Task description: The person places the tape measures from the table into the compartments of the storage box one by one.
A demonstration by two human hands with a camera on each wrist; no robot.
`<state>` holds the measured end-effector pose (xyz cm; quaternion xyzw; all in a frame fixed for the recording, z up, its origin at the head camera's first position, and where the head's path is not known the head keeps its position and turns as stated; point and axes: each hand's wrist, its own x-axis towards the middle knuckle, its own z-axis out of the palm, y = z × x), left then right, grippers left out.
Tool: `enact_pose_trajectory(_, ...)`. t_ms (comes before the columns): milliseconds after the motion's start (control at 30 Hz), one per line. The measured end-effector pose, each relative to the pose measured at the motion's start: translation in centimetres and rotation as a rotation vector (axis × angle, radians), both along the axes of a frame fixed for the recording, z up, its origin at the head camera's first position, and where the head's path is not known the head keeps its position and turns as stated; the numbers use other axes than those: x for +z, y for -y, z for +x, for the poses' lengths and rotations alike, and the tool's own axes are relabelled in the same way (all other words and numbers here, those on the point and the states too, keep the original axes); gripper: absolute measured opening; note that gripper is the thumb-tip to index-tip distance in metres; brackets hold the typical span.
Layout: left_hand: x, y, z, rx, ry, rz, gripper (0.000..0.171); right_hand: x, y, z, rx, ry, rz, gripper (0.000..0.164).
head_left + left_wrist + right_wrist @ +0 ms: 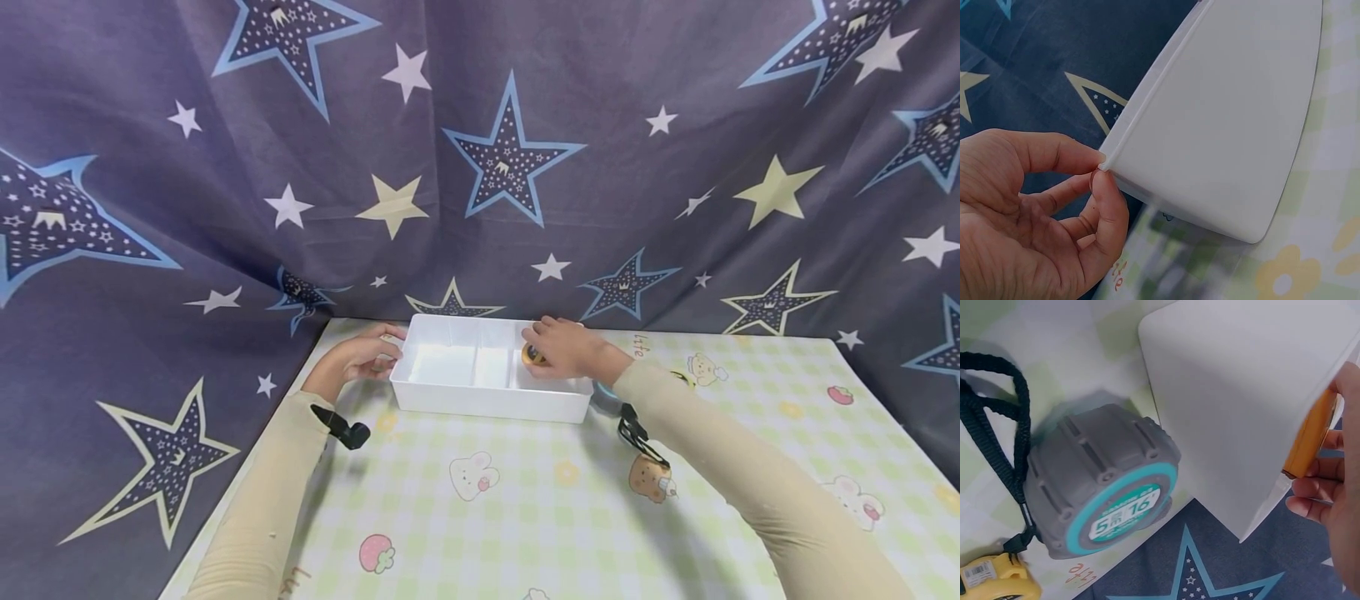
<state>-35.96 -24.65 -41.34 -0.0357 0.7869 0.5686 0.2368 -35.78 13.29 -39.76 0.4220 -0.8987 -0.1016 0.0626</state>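
Both hands were occupied: the left hand (pixel 352 354) pinched the rim of a white divided tray (pixel 491 402), and the right hand (pixel 570 346) curled round a yellow-orange tape measure (pixel 535 356) at the tray's right compartment. Just beside that end, a grey tape measure (pixel 1100 481) sat on the checked worktop (pixel 450 542); a starry curtain (pixel 330 167) hung behind.

Orange item (pixel 1310 439) partly hidden by right hand (pixel 568 348), perhaps a tape measure; yellow item (pixel 1000 580), right of white box (pixel 491 400), cut off in right wrist view.
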Motion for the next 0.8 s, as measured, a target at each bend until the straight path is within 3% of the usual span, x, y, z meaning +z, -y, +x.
enact_pose_trajectory(400,0.0,-0.1,0.0,0.008,0.009,-0.014,0.059,0.5,0.9,-0.1,-0.021,-0.003,0.046,0.045)
enact_pose_trajectory(800,0.0,0.0,0.0,-0.006,0.002,-0.013,0.061,-0.5,0.4,0.3,-0.019,-0.065,0.095,0.046)
